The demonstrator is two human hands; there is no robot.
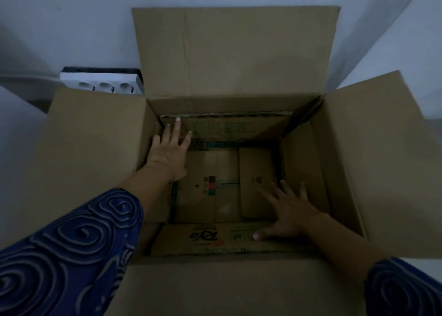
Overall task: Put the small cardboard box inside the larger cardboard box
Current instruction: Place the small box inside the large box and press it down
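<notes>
2 bare hands, left hand (167, 154), right hand (290, 210). Sleeves (71, 244) dark blue. Raised pale swirl pattern on both.

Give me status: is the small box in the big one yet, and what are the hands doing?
Done: the small cardboard box, open-topped, already sits down inside the larger cardboard box, whose flaps are spread open.
In hand: the left hand lies spread open on the small box's far-left flap, and the right hand lies flat at its near-right corner; neither grips anything.
Left: apparently only withdrawing both hands, maybe a final nudge.
</notes>
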